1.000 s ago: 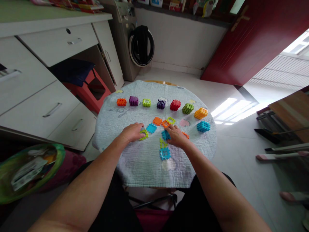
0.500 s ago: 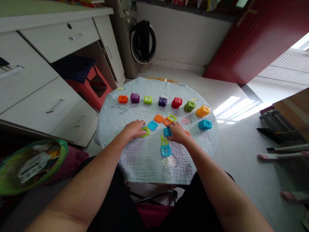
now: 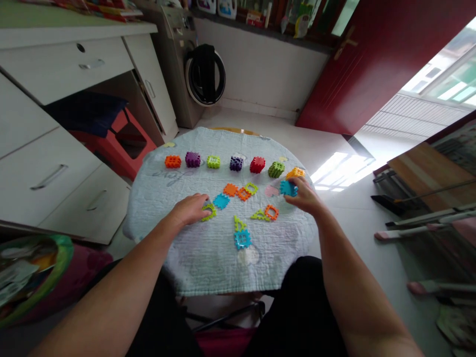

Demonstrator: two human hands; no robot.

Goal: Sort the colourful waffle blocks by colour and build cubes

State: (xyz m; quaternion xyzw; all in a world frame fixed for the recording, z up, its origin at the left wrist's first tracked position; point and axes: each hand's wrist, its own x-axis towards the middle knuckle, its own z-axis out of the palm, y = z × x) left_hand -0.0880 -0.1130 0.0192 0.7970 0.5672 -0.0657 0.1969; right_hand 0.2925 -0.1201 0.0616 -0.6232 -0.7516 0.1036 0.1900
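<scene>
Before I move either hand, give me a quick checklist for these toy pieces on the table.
1. Right hand closed on blue toothed plastic: ok.
2. Whether that is one piece or several: cannot tell, fingers cover part.
3. Orange-yellow stack clear of the right hand: not ok, the fingers overlap its near edge in view.
4. Left hand beside the green ring piece: ok, though its grip is unclear.
5. Blue window piece clear of both hands: ok.
6. Red stack clear of both hands: ok.
</scene>
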